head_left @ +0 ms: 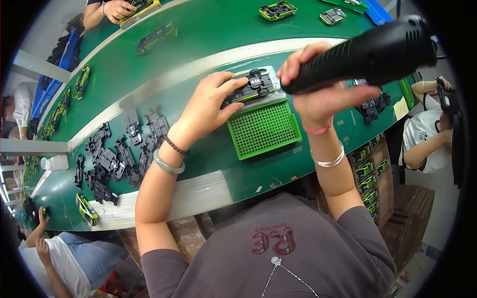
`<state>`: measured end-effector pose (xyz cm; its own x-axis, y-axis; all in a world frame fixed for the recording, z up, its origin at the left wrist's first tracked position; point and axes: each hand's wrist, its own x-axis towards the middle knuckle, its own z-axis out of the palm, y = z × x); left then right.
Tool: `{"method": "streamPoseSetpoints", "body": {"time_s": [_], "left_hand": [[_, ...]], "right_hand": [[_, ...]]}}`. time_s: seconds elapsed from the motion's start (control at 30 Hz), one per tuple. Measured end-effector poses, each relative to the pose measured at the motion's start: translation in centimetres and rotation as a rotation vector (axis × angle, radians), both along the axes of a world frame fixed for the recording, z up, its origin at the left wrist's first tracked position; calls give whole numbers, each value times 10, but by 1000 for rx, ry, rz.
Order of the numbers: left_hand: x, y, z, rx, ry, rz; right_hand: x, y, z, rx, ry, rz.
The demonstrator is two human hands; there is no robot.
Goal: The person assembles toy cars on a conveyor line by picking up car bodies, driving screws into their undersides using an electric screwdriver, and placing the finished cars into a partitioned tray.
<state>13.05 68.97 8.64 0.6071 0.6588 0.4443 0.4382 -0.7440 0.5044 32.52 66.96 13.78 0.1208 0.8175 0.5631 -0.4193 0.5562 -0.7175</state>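
Note:
My left hand [211, 102] rests its fingers and thumb on an upturned toy car [259, 84], which lies on a pale pad on the green table. The car's black underside and wheels face up, with a yellow-green body edge showing below. My right hand [318, 94] grips a black power screwdriver [367, 53] by its ridged handle, raised above the table to the right of the car. Its tip is not visible. Just in front of the car sits a green tray [271, 149] with rows of small holes.
Loose black car chassis [107, 159] are heaped left, with a yellow-green car [87, 209] nearby. More black parts [367, 107] lie right. Beyond a white strip, cars [278, 10] rest on a green surface. A co-worker's hand [119, 10] is at the far left. Boxed cars [365, 176] stand lower right.

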Motion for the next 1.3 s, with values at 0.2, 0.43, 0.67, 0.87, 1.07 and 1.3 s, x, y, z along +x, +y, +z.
{"method": "streamPoseSetpoints", "body": {"time_s": [0.2,0.43,0.67,0.87,1.07,1.3], "left_hand": [[-2,-3,-1,-38,62,5],[-2,-1,0,-32,54,0],[-1,0,-1,13,34,-1],[0,1,0,-14,18,-12],[-2,1,0,-23,10,-17],[-1,1,-2,-27,18,-15]], "right_hand": [[3,30,-8,-116,-105,-95],[1,38,-21,-114,-149,-130],[-3,43,-22,-142,-224,-117],[-2,48,-20,-221,-210,-93],[-8,49,-24,-203,-213,-74],[-8,51,-27,-139,-206,-75]]}}
